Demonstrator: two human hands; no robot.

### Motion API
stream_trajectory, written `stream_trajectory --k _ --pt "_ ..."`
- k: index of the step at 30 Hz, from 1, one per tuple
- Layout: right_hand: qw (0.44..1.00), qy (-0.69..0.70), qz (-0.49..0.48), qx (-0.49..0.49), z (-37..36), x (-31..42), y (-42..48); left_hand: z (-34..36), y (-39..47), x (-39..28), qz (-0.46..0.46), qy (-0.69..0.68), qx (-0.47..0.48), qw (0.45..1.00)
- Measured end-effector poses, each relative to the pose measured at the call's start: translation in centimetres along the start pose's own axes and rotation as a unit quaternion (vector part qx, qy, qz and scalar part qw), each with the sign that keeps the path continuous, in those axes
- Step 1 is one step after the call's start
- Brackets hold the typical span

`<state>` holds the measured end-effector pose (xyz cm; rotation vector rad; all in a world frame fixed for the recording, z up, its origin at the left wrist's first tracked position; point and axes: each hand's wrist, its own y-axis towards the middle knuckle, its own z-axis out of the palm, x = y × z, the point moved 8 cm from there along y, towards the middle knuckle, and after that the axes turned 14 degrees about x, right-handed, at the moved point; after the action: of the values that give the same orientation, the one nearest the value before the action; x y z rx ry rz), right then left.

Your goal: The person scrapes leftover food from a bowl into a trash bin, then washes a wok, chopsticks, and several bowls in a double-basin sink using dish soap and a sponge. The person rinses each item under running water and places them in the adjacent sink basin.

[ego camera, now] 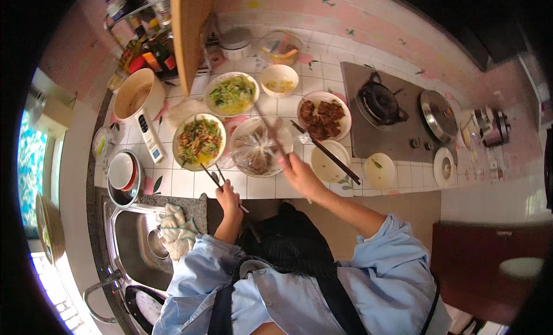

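Observation:
My left hand (229,199) holds a pair of chopsticks (211,175), their tips at the near edge of a plate of mixed stir-fried food (199,140). My right hand (300,177) grips a long thin utensil (273,134), blurred, perhaps chopsticks; it extends over a bowl holding a clear plastic bag with food (259,151). Its far end is near a bowl of leafy greens (232,94). To the right are a bowl of dark braised meat (322,115) and dark chopsticks (330,156) lying across a pale bowl (330,164).
A small bowl with yellow bits (279,81) stands behind. A gas hob (389,136) with a black pot (378,102) and a steel lid (438,115) is at right. At left are a beige pot (138,95), stacked bowls (122,171), a sink (140,253) and a cloth (177,233).

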<state>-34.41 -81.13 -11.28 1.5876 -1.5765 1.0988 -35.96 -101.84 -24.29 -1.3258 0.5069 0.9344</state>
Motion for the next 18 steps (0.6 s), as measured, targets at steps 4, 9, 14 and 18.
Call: stream_trajectory --k 4,9,14,18 --pt "0.999 -0.034 -0.014 0.028 1.7 1.3 -2.8 2.1 -3.2 -1.2 -0.038 -0.063 0.072 0.995" --pt "0.993 -0.096 -0.005 0.068 2.4 3.2 -4.3 8.5 -6.9 -6.4 0.072 -0.094 0.215 0.969" --pt "0.986 -0.108 -0.018 0.129 2.6 3.1 -4.6 11.4 -7.1 -4.7 0.029 -0.026 0.197 0.980" --pt "0.975 -0.215 -0.002 -0.060 -5.0 -1.6 -4.6 12.3 -6.5 -4.4 0.053 -0.108 0.210 0.970"
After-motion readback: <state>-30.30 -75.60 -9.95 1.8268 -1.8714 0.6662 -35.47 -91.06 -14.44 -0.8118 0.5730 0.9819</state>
